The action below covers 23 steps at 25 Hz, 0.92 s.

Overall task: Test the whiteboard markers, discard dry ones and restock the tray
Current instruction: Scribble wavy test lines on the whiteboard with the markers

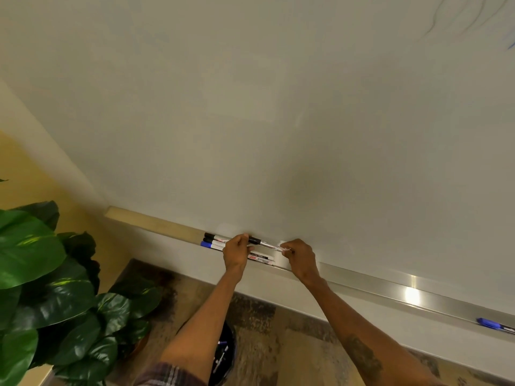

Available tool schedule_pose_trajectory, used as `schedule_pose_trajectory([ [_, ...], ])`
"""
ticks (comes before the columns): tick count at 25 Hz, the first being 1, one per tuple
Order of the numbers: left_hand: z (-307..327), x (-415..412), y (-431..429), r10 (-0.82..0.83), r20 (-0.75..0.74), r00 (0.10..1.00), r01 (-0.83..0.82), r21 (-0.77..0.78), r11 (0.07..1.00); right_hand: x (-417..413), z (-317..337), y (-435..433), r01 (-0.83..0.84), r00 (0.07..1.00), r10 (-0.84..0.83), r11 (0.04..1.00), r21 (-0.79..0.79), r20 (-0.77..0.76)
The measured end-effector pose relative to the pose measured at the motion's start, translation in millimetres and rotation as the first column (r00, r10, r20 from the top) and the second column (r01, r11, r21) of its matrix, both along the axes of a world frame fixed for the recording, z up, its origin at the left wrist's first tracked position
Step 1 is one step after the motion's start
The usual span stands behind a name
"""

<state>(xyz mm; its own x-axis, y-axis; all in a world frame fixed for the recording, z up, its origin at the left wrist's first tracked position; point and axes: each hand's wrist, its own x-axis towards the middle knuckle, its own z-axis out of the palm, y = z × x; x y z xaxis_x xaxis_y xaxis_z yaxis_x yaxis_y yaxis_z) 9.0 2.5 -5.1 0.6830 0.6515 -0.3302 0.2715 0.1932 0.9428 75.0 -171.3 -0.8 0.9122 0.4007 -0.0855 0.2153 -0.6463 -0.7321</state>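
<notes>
Both hands grip one marker (263, 243): the left hand (236, 253) curls round its black end, and the right hand (300, 257) pinches the other end. It sits just above the tray (362, 281). Other markers (207, 244) lie under the left hand, and a bin (232, 341) stands well below.

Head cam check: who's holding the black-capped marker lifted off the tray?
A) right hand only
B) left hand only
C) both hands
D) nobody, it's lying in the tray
C: the left hand grips the black-capped marker at its cap end while the right hand pinches the other end, just above the tray.
</notes>
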Motion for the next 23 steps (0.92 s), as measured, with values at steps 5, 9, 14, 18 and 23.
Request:
schedule_pose_trajectory([
  [5,-25,-4,22,-0.061,-0.109,0.992,0.071,0.086,0.994,-2,-23,15,-0.014,0.999,0.018,0.994,-0.107,0.031],
  [9,-46,-9,34,-0.118,-0.231,0.966,0.157,0.158,0.975,2,-30,27,-0.007,0.999,0.022,0.953,-0.301,0.046],
  [14,-58,-12,46,-0.246,-0.428,0.870,0.396,0.308,0.865,11,-43,39,-0.063,0.989,0.121,0.873,-0.483,0.089],
  [18,-62,-17,53,-0.270,-0.491,0.829,0.464,0.332,0.821,13,-48,57,-0.077,0.983,0.149,0.870,-0.487,0.111],
  [23,-68,-25,55,-0.288,-0.492,0.822,0.470,0.300,0.830,12,-57,67,-0.089,0.966,0.206,0.833,-0.547,0.156],
])
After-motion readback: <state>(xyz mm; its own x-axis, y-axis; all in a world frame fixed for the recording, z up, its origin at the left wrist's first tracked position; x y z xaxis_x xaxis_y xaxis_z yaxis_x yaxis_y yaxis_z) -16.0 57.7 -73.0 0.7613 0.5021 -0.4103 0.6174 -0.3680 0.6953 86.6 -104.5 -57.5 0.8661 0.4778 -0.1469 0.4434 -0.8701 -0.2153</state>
